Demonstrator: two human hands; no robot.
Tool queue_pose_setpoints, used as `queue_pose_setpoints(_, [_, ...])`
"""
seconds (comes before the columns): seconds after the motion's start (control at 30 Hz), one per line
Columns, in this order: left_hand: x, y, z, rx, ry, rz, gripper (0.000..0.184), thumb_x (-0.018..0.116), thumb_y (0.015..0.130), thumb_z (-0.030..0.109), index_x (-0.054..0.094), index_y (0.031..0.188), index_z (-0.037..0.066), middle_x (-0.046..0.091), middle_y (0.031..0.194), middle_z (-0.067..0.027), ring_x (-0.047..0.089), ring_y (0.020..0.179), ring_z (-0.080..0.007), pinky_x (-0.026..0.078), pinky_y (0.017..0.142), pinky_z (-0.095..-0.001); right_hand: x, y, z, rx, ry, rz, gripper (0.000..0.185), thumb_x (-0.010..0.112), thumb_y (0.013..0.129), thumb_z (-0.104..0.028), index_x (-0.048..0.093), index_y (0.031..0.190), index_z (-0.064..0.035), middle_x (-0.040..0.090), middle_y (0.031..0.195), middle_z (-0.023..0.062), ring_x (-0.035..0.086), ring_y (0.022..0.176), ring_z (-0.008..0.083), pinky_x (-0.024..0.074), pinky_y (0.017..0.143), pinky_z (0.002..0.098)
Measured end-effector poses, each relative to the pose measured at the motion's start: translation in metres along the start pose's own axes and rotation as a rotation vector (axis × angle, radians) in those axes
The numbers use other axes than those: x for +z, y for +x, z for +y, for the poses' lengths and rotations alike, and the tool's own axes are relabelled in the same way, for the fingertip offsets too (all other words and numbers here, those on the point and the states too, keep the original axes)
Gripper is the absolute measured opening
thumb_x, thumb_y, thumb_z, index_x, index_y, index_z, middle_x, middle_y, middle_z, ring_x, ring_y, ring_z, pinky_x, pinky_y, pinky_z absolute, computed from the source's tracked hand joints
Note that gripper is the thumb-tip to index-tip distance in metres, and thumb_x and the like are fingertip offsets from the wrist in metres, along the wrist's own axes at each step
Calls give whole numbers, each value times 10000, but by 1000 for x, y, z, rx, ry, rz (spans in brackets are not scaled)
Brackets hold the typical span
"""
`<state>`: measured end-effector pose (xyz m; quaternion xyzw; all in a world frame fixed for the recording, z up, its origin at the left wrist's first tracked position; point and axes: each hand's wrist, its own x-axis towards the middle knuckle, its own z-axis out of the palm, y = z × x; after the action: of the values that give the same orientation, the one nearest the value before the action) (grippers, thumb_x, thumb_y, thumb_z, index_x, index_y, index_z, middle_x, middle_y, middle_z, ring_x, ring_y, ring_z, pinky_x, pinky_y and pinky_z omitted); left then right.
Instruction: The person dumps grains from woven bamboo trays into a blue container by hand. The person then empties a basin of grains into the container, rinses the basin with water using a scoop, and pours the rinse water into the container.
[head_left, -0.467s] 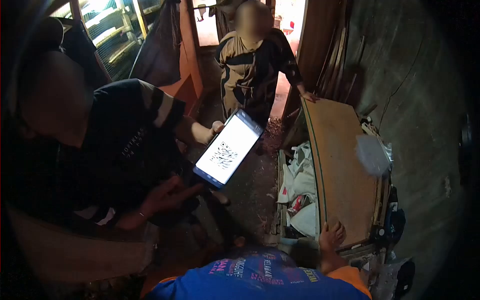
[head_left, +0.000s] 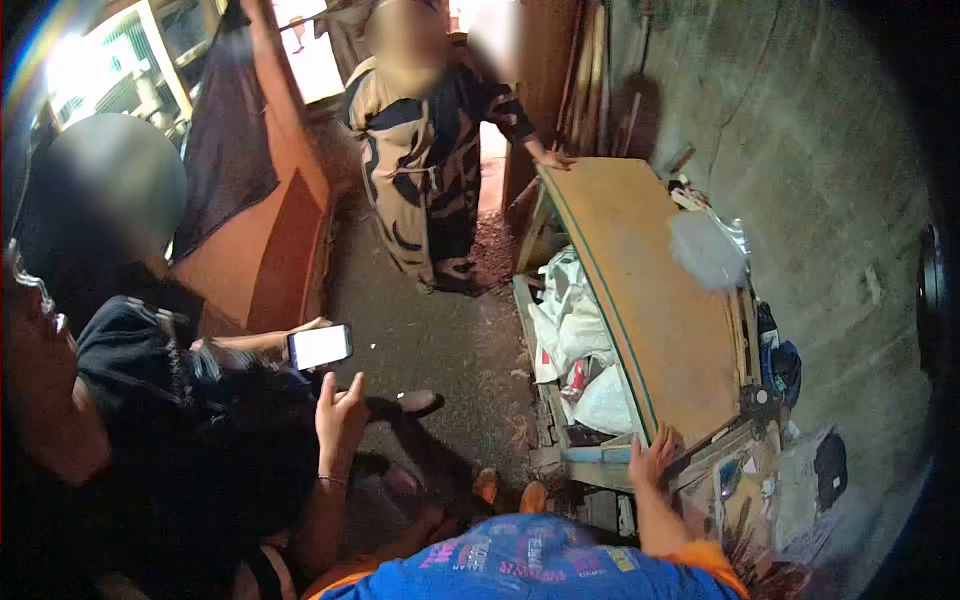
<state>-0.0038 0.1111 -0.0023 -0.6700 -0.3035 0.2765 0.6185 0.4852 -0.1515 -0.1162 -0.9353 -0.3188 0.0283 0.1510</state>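
Observation:
My right hand [head_left: 655,458] rests on the near edge of a tan board [head_left: 640,290], its fingers spread and open. The board lies tilted over a wooden crate [head_left: 600,455] stuffed with white bags [head_left: 575,320]. My left hand cannot be made out; only the orange sleeve [head_left: 345,578] shows on that side. At the board's far end lies the hand [head_left: 555,160] of a person in a patterned robe. On the left, a person in black holds a phone [head_left: 320,347] with a bright screen, the other hand [head_left: 342,415] raised just below it.
A clear plastic item [head_left: 708,250] lies on the board's right part. Beyond it stands a grey wall [head_left: 820,200]. Clutter and papers [head_left: 800,490] fill the lower right. An orange partition [head_left: 265,240] with dark cloth is at the left, and dark floor [head_left: 450,350] runs between.
The phone has moved down and left, away from the camera, and its holder's other hand has lifted off it. The view has shifted; my right hand remains on the board.

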Motion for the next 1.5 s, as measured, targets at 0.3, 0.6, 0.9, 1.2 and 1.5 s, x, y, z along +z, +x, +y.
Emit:
queue_pose_setpoints(0.3, [34,20,242,122,-1672,-38,256,457,947,211,594,1075,38,593,943,-83,568,888,-205,464,817,-341,-34,-53,-4,489,1633,-64,754,375,927,-609,235,1475,-110,149,1550,124,133,1430,307,119,1141,500])
queue_pose_setpoints(0.6, [-237,-87,225,782,-2925,-810,289,514,955,270,597,1116,45,620,1038,-50,598,939,-187,472,845,-330,-128,-181,-9,218,2630,-254,825,347,870,-713,328,1435,-111,300,1464,177,253,1376,335,202,1134,507])
queue_pose_setpoints(0.9, [-358,-199,72,1567,-2756,-722,270,551,953,272,598,1040,20,584,937,-12,515,860,-106,432,742,-277,-146,-364,13,409,2715,198,846,343,836,-756,420,1371,-104,473,1309,167,410,1269,328,337,1054,501])
queue_pose_setpoints(1.2, [-425,-276,93,1792,-1964,-103,289,602,905,269,624,1000,-2,668,871,-130,631,817,-180,468,716,-328,-127,-493,65,372,2419,647,764,282,899,-699,351,1423,-146,447,1344,109,404,1272,254,311,1058,403])
queue_pose_setpoints(1.5, [-538,-277,123,2387,-1471,-642,184,558,905,108,651,1007,-14,679,934,-64,629,888,-144,488,785,-295,-141,-535,128,587,2125,973,723,265,925,-659,346,1430,-149,446,1377,102,372,1316,249,271,1097,410])
